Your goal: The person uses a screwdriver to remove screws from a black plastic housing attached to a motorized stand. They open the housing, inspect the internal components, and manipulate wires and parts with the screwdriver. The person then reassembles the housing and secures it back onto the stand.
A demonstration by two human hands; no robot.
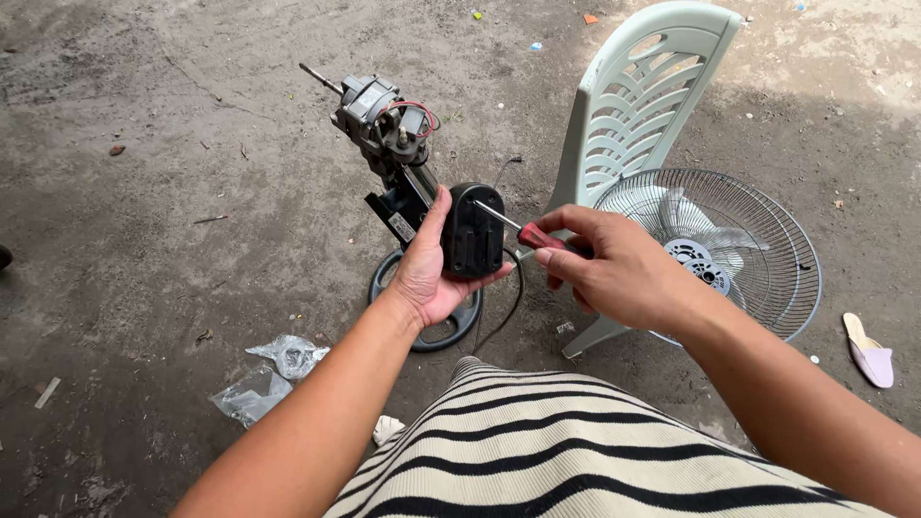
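Far left on the dirt: 2 crumpled clear plastic bags (pixel 273 374) lying near the left forearm. Above them, bare grey metal fan motor with red wiring (pixel 382 117) sitting tilted on top of its black stand neck (pixel 405 209), shaft pointing up-left. Round black fan base ring (pixel 422 312) resting on the ground under the left hand.

Left hand (pixel 427 269) coming in from bottom-left, palm up, wrist bent back, gripping the black oval plastic housing cover (pixel 472 230); thumb along its left edge, fingers wrapping under and around the bottom. Cover sitting upright in the palm, right beside the stand neck.

Right hand (pixel 614 269) reaching in from the right, fingers closing around the red-handled screwdriver (pixel 526 233); metal tip touching the cover's upper right face, shaft angling down-right into the grip.

Behind the right hand: pale green plastic chair (pixel 641 96) and round wire fan guard with blades (pixel 715 245) leaning against it. Far right: 1 pink slipper (pixel 868 350). Striped black-and-cream fabric (pixel 576 451) covering the lap, bottom centre.
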